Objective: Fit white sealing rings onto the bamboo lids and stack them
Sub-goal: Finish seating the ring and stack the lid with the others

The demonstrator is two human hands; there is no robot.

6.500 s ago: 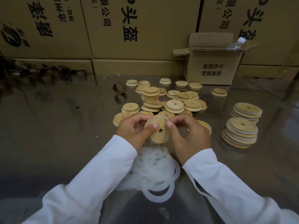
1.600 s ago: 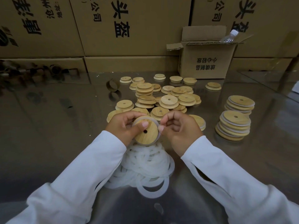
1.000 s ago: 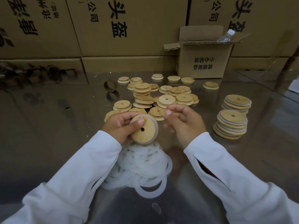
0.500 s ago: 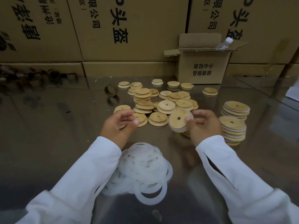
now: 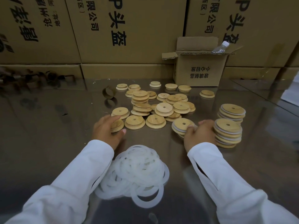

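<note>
On the shiny table (image 5: 48,126), my right hand (image 5: 200,135) pinched a lid with its ring on (image 5: 182,126), tilted, just left of the near stack (image 5: 228,135). That stack sat right beside this hand, so I think this hand should lay it flat on top. My left hand (image 5: 105,130) curled over a bare lid (image 5: 117,125), behind the pile of rings (image 5: 139,168).

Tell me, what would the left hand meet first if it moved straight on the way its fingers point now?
The left hand grips a bare bamboo lid, so that lid comes first. Just beyond it, probably the next loose lid; depth is hard to judge.
</note>
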